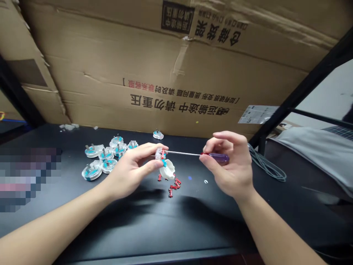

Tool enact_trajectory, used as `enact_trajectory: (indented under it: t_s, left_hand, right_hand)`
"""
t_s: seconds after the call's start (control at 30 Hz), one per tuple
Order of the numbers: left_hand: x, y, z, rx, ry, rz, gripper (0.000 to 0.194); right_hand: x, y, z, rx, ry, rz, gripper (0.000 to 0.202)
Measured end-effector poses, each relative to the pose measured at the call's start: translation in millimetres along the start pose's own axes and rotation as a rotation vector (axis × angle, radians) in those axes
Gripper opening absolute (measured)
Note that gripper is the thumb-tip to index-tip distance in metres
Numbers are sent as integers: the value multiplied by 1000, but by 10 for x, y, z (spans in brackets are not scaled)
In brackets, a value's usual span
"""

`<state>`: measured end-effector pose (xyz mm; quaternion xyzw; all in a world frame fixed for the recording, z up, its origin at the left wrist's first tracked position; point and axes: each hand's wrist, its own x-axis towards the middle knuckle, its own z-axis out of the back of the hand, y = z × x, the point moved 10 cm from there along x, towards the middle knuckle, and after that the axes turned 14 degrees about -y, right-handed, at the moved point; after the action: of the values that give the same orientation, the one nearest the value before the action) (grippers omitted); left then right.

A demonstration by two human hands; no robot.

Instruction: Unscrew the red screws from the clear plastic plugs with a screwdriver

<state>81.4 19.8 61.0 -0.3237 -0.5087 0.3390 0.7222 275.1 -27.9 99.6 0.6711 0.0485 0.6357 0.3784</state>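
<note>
Pinches a clear-and-white plug assembly [168, 171] between thumb and fingers of the left hand [132, 167], with its white shell below the fingertips. Grips a purple-handled screwdriver [219, 157] in the right hand [233, 165], thumb and fingers closed on the handle. Aims the metal shaft [184, 152] leftward across the gap between the two separate hands, tip at a red part [163, 154] by the left fingertips; cannot tell whether touching it. Has small red-and-black pieces [170, 193] scattered on the dark counter [154, 228] below the left fingertips, clear-and-blue plug pieces [107, 154] grouped beyond and left of that hand, another plug piece [158, 135] beyond both hands, and a gray cable [267, 167] coiled right of the right hand. Faces printed cardboard [110, 55] beyond the hands.
</note>
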Motion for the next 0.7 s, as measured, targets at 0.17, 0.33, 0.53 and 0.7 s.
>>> enact_trajectory:
  t_s: [0.17, 0.33, 0.53, 0.7]
  left_hand:
    - [1, -15, 27, 20, -24, -23, 33]
    - [6, -4, 54, 10, -34, -23, 34]
    - [17, -8, 59, 22, -38, -41, 33]
    - [3, -55, 73, 72, -33, -113, 33]
  right_hand:
    - [-50, -213, -89, -82, 130, -185, 24]
    - [-20, -76, -60, -37, 87, -61, 43]
    - [-52, -155, -74, -68, 106, -100, 30]
    - [-82, -105, -234, -194, 276, 18, 26]
